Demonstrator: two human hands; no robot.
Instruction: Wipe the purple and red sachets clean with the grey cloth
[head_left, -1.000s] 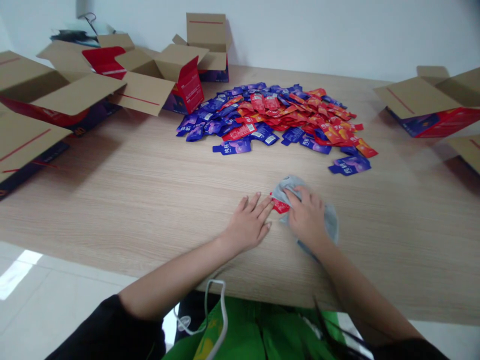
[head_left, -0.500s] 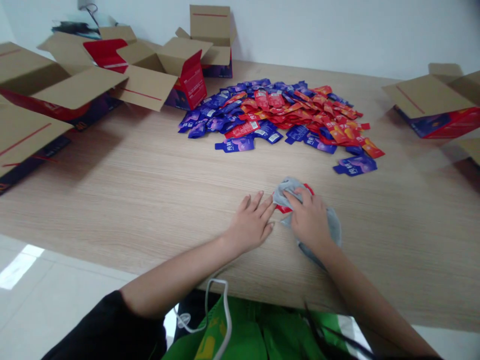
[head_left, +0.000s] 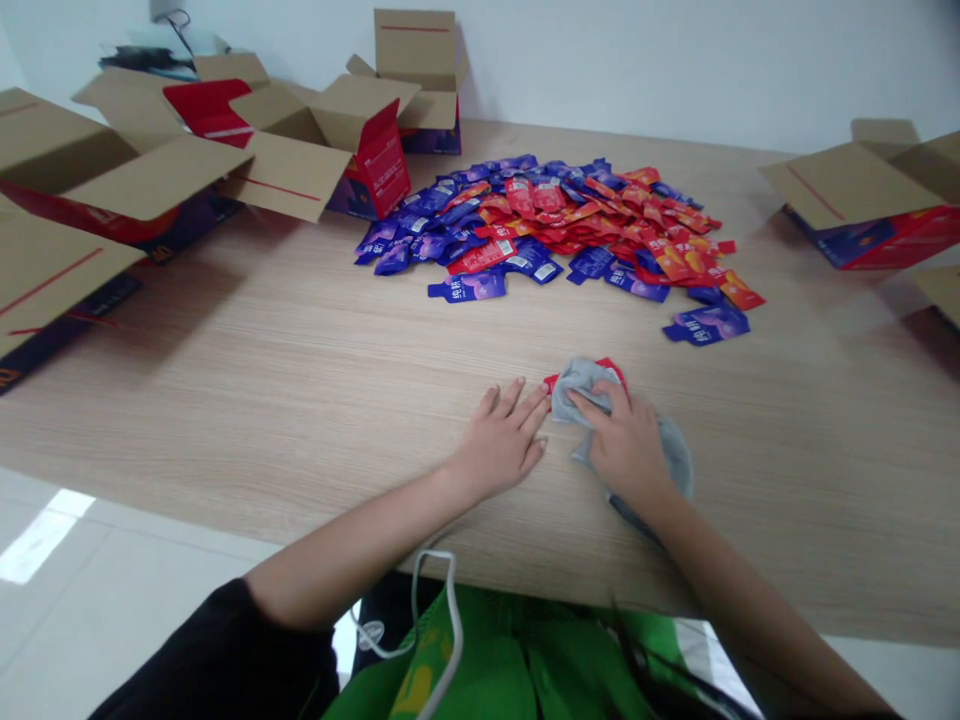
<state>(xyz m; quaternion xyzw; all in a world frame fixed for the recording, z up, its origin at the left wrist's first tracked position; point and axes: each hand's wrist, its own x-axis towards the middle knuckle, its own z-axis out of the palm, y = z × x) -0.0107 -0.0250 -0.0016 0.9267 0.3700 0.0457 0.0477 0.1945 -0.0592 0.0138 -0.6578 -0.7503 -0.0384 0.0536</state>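
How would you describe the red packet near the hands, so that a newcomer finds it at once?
On the wooden table, start at the big pile of packets and look toward the person. Between the flat left hand and the right hand lies the red packet. Unlike the packets in the pile, it is partly covered by a grey cloth.

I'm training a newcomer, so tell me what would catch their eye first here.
The heap of red, orange and blue packets across the far middle of the table. Then, nearer the person, the right hand pressing a grey cloth over a red packet.
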